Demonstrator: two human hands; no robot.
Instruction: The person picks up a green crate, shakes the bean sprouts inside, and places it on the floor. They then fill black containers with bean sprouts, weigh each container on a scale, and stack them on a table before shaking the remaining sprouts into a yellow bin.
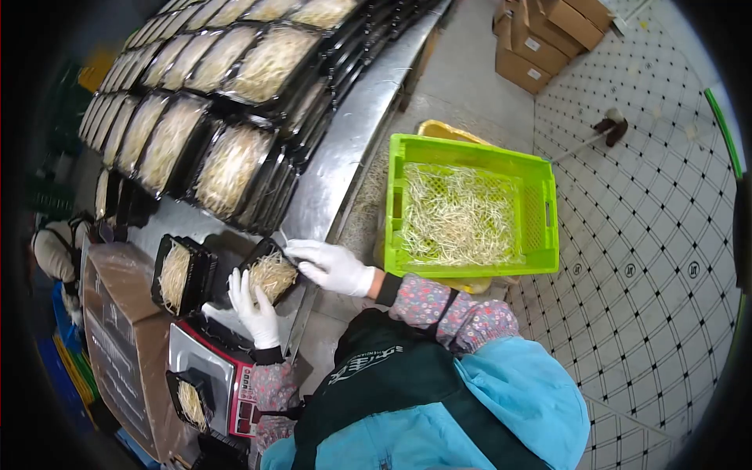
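Note:
A black tray of bean sprouts (271,276) sits on the metal table between my two white-gloved hands. My left hand (255,312) is at the tray's near left edge with its fingers stretched and spread. From the right, my right hand (333,267) reaches to the tray's other edge, fingers extended and apart; its fingertips are close to the sprouts. Whether either hand presses on the tray is hard to tell. Another filled tray (178,274) stands just left, on stacked black trays. A red-edged scale (241,401) lies below, carrying a smaller portion of sprouts in a black tray (190,404).
Tall stacks of filled trays (231,168) cover the table (333,176) ahead. A green crate (475,272) of loose sprouts is at my right. A large cardboard box (117,345) stands left, more boxes (540,51) far right. Another person's gloved hand (53,252) shows at left.

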